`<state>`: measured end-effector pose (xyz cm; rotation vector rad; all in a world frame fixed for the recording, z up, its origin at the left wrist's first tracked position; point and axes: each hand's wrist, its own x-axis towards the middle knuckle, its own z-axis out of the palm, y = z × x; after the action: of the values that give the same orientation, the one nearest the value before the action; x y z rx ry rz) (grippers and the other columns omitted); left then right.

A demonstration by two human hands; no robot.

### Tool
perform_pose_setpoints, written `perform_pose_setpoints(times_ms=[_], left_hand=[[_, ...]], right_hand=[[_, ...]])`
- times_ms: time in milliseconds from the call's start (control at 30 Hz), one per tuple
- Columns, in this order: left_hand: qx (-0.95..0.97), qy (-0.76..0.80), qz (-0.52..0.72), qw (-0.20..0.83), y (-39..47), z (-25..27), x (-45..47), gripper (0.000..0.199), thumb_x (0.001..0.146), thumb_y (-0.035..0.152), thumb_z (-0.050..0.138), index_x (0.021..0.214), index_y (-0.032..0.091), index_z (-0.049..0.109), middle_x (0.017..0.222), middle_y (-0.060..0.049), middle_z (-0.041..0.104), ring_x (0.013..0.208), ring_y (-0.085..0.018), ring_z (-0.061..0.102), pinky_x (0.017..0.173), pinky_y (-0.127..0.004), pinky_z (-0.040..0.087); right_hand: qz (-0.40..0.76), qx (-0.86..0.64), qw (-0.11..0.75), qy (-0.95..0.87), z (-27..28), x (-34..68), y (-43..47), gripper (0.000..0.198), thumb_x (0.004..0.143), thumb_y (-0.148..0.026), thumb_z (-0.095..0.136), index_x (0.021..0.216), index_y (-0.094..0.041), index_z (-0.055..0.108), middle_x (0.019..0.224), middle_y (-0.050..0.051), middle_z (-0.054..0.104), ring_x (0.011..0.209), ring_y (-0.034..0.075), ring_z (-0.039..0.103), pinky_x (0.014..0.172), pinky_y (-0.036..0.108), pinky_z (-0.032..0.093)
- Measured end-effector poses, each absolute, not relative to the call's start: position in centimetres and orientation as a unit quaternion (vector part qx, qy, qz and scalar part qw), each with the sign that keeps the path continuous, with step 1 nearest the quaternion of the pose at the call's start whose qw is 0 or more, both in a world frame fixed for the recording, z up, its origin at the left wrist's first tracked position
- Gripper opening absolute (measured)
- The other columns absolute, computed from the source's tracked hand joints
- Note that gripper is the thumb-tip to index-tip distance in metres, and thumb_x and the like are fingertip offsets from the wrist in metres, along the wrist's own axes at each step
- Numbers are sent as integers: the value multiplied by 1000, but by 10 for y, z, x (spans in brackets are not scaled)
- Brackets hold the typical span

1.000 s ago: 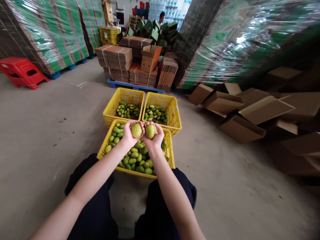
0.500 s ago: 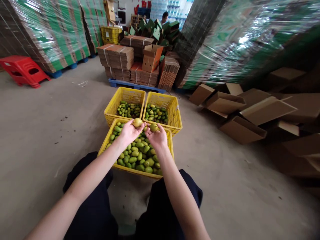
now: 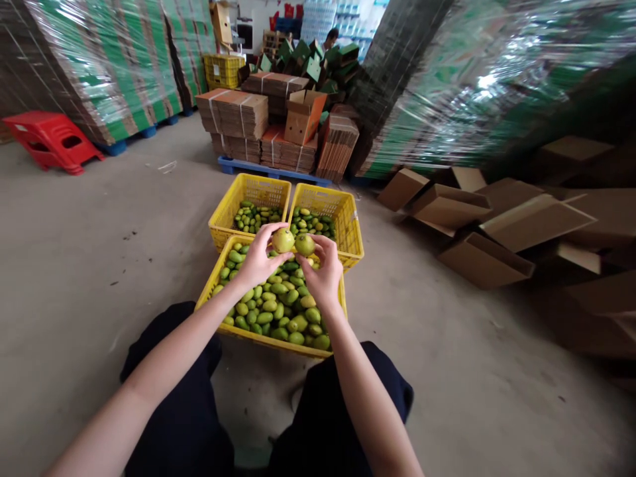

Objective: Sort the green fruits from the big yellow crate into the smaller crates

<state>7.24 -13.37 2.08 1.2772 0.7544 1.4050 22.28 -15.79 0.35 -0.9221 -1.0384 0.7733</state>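
My left hand (image 3: 262,255) grips a smooth yellow-green fruit (image 3: 283,240) between thumb and fingers, its round end facing me. Close beside it, my right hand (image 3: 324,268) pinches a slightly smaller, greener fruit (image 3: 305,245) with a dark spot on its end. The two fruits are held side by side at about the same height. Below both hands stands a yellow plastic crate (image 3: 271,340) filled with oval green and yellowish fruits (image 3: 268,306). I cannot make out the exact kind of fruit.
Behind the near crate are two more yellow crates, left (image 3: 216,225) and right (image 3: 354,232), partly filled with similar fruits. Bundled flat cardboard (image 3: 233,114) sits on a blue pallet (image 3: 273,169). Cardboard boxes (image 3: 487,258) lie right; a red stool (image 3: 52,139) stands left. A person (image 3: 330,38) is far back.
Both hands have turned from palms up, with fruits resting on them, to gripping the fruits upright between thumb and fingers. The fruits are closer together, their ends facing me.
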Motion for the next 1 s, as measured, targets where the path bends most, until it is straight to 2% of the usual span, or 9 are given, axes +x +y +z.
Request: perform_pose_setpoints(times_ms=[100,267,433,533,667,800,900,1000], left_hand=[[539,326,585,511,-136,23,71,55,55,6,85,105,24,74,123,-9,56,115,-24,57,89,-24,52],[482,337,588,555,-137,29,73,56,50,0,86,101,21,76,114,-8,56,106,-21,61,86,-21,53],[418,342,595,595,-138,31,72,56,51,-9,80,99,18,75,112,-8,61,112,-21,61,87,-19,52],[386,332,591,626,-138,31,72,55,54,-10,77,100,20,74,116,-7,65,108,-19,65,85,-18,53],[349,318,556,684,-135,32,72,49,61,-8,74,102,18,72,110,-6,70,92,-15,69,80,-17,54],[229,315,502,772,-130,37,70,23,79,2,59,97,12,68,92,-8,73,79,-15,71,75,-24,58],[182,310,471,805,-127,40,68,17,87,15,54,97,10,67,82,-9,71,63,-15,68,60,-24,58],[174,288,462,820,-127,38,67,18,90,25,54,90,12,65,70,-5,66,43,-8,55,39,-15,44]], right_hand=[[358,-412,697,-465,1,222,-159,46,61,0,76,97,-27,70,102,-1,71,91,14,64,90,29,52],[351,-419,690,-474,-1,223,-159,47,61,-1,77,98,-28,68,100,-3,70,88,13,64,89,28,52],[368,-412,697,-457,-1,222,-158,45,60,0,78,96,-26,69,96,-3,70,85,12,64,85,25,52],[386,-409,701,-438,0,221,-159,44,59,1,79,94,-24,69,94,-3,70,83,11,65,82,22,51],[476,-377,675,-419,3,221,-156,43,61,-6,79,99,-23,68,96,-1,73,83,14,67,79,25,54],[608,-326,642,-336,6,224,-149,24,67,-19,68,91,-20,69,85,1,75,72,17,67,67,30,57],[671,-309,616,-273,10,226,-148,20,73,-27,60,89,-18,68,80,3,74,63,16,64,57,28,55],[680,-316,611,-254,13,226,-151,23,80,-34,59,96,-19,67,78,2,73,52,12,58,43,23,47]])
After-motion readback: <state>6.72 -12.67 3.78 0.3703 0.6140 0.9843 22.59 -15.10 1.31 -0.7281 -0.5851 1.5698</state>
